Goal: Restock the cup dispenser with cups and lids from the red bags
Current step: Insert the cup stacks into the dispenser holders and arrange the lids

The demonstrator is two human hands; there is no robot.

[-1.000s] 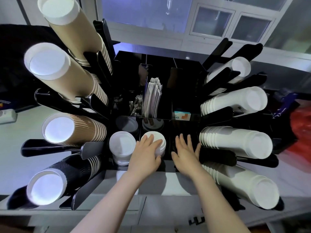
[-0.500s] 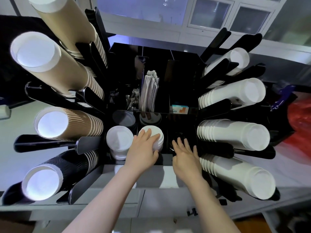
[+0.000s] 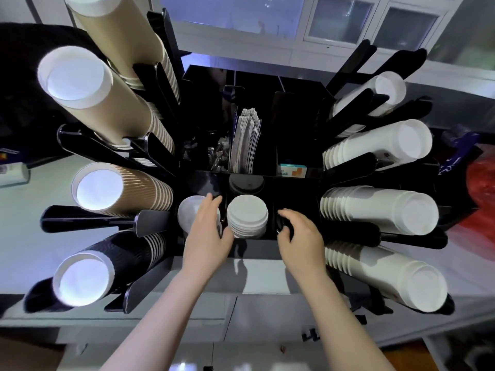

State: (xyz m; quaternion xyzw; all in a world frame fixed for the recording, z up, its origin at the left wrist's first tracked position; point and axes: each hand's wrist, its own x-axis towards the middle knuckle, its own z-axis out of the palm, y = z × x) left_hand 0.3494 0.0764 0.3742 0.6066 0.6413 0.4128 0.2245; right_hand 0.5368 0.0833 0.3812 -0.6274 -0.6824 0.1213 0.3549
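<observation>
pale counter point(image 3: 24, 223) below white-framed windows point(image 3: 375, 25), cabinet drawers point(image 3: 267, 317) beneath.

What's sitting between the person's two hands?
In the head view, a stack of white lids stands between the left hand and the right hand.

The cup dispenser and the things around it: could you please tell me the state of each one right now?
Cup dispenser: upright, cup stacks in side racks.
White lid stack: middle front bay, untouched.
Left lid stack: partly under left hand.
Black lids: in a bay behind.
Left hand: open, fingers spread.
Right hand: curled in right front bay; contents unclear.
Red bag: at right edge.
</observation>
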